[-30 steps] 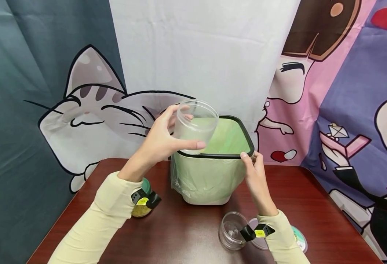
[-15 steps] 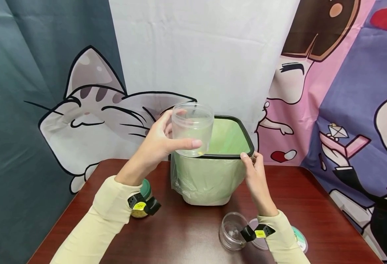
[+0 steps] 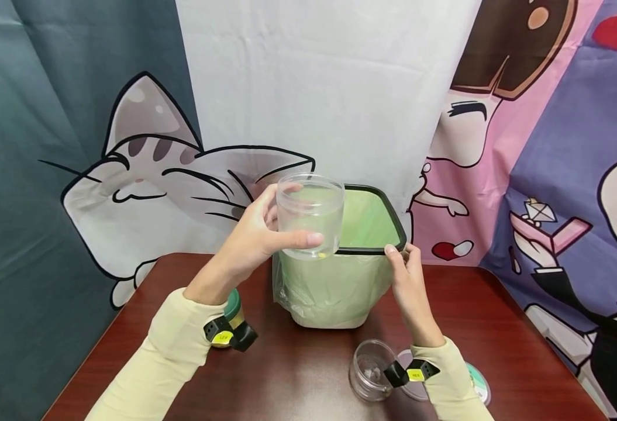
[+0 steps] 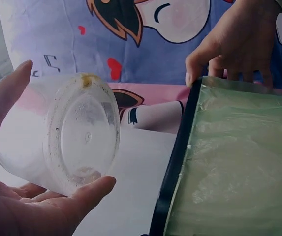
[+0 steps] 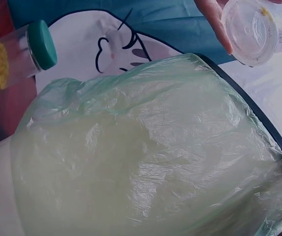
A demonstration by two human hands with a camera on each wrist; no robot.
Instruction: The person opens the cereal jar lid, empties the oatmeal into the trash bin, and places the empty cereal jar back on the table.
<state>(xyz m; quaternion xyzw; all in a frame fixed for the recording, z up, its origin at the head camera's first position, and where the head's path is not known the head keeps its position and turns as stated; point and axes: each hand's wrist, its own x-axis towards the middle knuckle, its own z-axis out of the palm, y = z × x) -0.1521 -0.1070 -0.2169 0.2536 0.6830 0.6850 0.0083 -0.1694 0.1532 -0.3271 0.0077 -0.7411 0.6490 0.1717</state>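
Note:
My left hand [image 3: 250, 242] grips a clear plastic jar [image 3: 316, 210] with no lid on, its thumb across the near side. The jar is nearly upright and overlaps the left front rim of a pale green trash can [image 3: 334, 292] in the head view. A yellow smear [image 4: 88, 80] and small specks mark the jar's base in the left wrist view. My right hand [image 3: 409, 286] pinches the can's black rim at the front right corner, thumb on top. A thin green bag [image 5: 145, 128] lines the can and hangs over its outside.
A green-lidded jar [image 5: 20, 54] with yellow contents stands left of the can, partly behind my left wrist. Near my right wrist are a second clear jar [image 3: 361, 383], a translucent round lid [image 3: 414, 390] and a green-and-white disc [image 3: 481, 383]. A printed cloth [image 3: 340, 88] hangs behind the table.
The clear jar has gone from tilted toward the can to nearly upright, and has come slightly lower. My right hand has stayed on the rim.

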